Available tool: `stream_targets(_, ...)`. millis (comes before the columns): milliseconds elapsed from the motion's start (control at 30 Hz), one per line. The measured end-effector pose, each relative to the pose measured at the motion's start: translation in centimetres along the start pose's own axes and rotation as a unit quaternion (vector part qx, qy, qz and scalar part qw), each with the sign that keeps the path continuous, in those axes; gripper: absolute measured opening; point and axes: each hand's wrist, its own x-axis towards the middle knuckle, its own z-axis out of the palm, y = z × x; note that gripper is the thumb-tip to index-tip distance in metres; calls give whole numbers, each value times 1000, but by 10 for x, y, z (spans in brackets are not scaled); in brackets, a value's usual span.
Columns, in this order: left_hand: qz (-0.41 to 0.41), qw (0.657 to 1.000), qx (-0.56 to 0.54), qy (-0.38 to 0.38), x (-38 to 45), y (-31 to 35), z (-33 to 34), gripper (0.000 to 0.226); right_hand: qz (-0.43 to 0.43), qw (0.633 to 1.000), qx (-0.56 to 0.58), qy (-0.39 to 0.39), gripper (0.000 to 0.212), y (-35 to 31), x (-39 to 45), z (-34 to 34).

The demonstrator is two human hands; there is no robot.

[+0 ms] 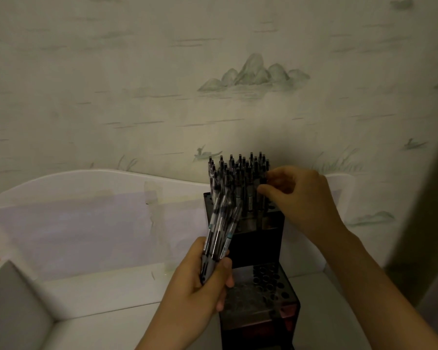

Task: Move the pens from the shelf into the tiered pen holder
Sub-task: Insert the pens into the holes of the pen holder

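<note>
A dark tiered pen holder point(261, 311) stands on the white shelf in the middle of the view. Its upper back tier is packed with several upright pens point(240, 178). The lower front tier shows rows of empty round holes point(266, 279). My left hand point(200, 286) grips a bundle of several pens point(220, 228) that slants up toward the upper tier. At the right side of the upper tier, my right hand point(299, 195) pinches one standing pen between thumb and fingers.
A white curved back panel point(86, 210) with strips of tape rises behind the shelf surface point(99, 294). A grey box edge point(13, 299) sits at the lower left. Patterned wallpaper point(250, 74) fills the background.
</note>
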Motion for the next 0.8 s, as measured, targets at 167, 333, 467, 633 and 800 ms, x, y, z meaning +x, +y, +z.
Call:
stream_targets(167,-6,1000,-8,-8,0,1,2,9,22,1000,6,-14,42,3,-8,0)
stream_targets(333,1,1000,-4,-9,-1,2,3,8,29,999,-1,34,34,0,-27,-14)
stream_targets(467,0,1000,-8,-11,-2,4,5,9,70,992,101,-34,19,-13,-52,-15)
stream_targets(633,3,1000,-2,-29,-3,4,11,16,148,941,258,-162,29,-25,-74,-3)
stream_targets(800,-2,999,18,-33,-5,4,16,24,164,929,301,-142,24,-25,-82,3)
